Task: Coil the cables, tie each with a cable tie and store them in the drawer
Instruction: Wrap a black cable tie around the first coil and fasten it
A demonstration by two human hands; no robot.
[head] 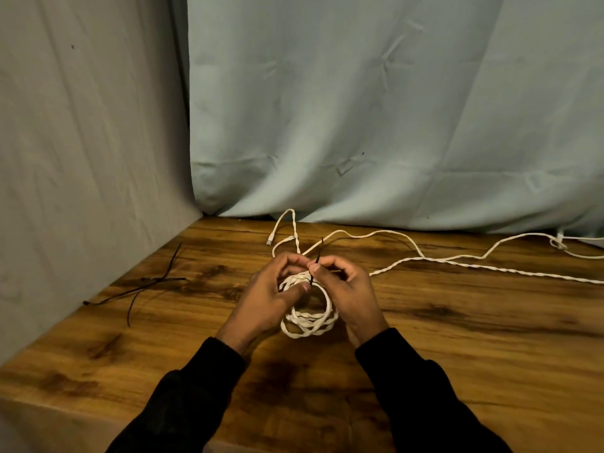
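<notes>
Pale cloth drapes hang behind a wooden bench (pixel 457 338). Left hand (pixel 271 299) and right hand (pixel 348 291) meet over a white coiled cable (pixel 310 322); both grips are narrow, fingers curled, pinching a black cable tie (pixel 313 273) that wraps the coil's far side. Best practice, I judge: feed the tail through the head squarely, hold the loops bunched, cinch slowly. Tie head hidden by fingertips; cannot tell whether it is threaded. Outward: a loose white cable (pixel 457 261) trails right and is cut off at the frame edge; spare cable ties (pixel 147 284) lie well left. No drawer in view.
</notes>
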